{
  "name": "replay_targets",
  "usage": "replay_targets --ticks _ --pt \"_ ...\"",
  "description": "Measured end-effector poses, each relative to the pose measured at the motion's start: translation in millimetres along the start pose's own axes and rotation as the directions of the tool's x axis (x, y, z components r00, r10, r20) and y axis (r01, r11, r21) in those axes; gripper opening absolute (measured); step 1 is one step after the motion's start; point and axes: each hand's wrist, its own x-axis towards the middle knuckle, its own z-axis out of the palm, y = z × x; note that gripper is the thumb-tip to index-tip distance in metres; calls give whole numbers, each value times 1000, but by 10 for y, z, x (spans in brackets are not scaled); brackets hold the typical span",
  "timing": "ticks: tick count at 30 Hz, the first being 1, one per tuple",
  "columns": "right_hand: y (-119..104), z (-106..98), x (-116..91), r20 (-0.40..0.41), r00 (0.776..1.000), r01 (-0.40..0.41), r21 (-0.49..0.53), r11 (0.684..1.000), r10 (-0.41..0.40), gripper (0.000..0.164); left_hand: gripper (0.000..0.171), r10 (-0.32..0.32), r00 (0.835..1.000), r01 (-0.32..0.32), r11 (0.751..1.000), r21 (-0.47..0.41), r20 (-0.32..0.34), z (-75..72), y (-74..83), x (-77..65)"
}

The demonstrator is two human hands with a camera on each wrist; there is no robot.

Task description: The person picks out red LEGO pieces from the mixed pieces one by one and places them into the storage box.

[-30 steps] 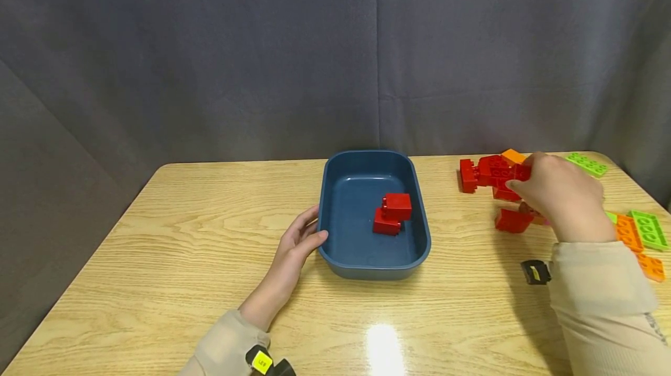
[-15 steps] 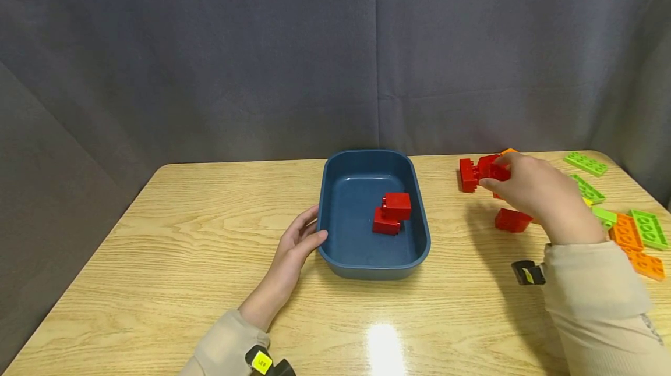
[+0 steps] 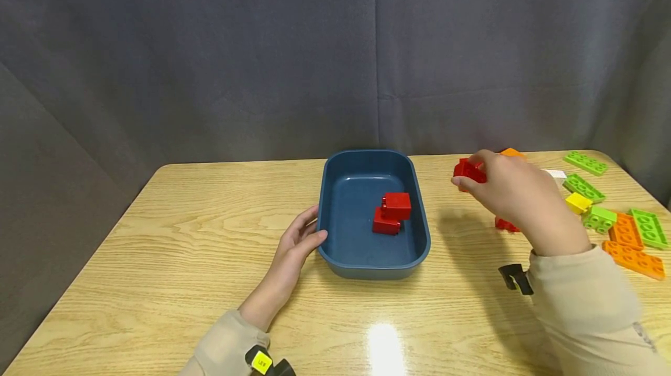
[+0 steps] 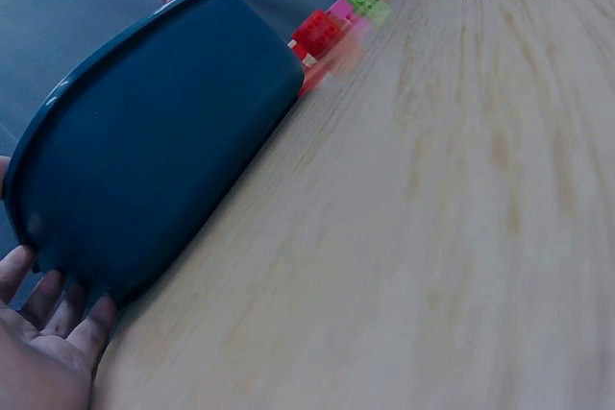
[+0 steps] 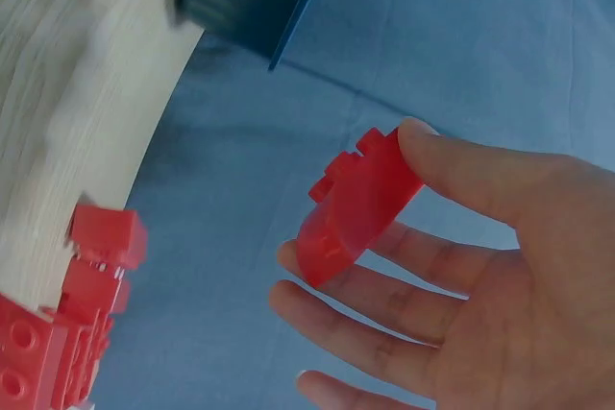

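Note:
In the head view a dark blue plastic bin (image 3: 352, 248) stands mid-table with two red toy building bricks (image 3: 396, 206) inside, one leaning on the other. My left hand (image 3: 293, 254) holds the bin's left side, thumb at the rim and fingers against the outer wall (image 4: 144, 132). To the right of the bin, my right hand (image 3: 516, 195) pinches a red brick (image 5: 360, 208) between thumb and fingers, raised above the table. That brick has studs along one side and a rounded end. My right hand partly hides another red brick (image 3: 505, 224) on the table.
Several loose pieces lie at the table's right: green plates (image 3: 585, 163), orange plates (image 3: 634, 259), a yellow brick (image 3: 579, 202) and a green brick (image 3: 599, 219). More red bricks (image 5: 101, 237) show in the right wrist view. A grey curtain (image 3: 262, 61) hangs behind the table (image 3: 183, 236).
My right hand has moved left from the cluster of bricks toward the bin, with a red brick in its fingers. The left hand and the bin stay in place.

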Motion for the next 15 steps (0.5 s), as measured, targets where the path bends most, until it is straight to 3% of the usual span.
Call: replay_targets --ticks 15 --pt "-364 110 -98 -36 990 134 -56 989 -136 54 53 0 1000 0 1000 8 -6 11 12 5"
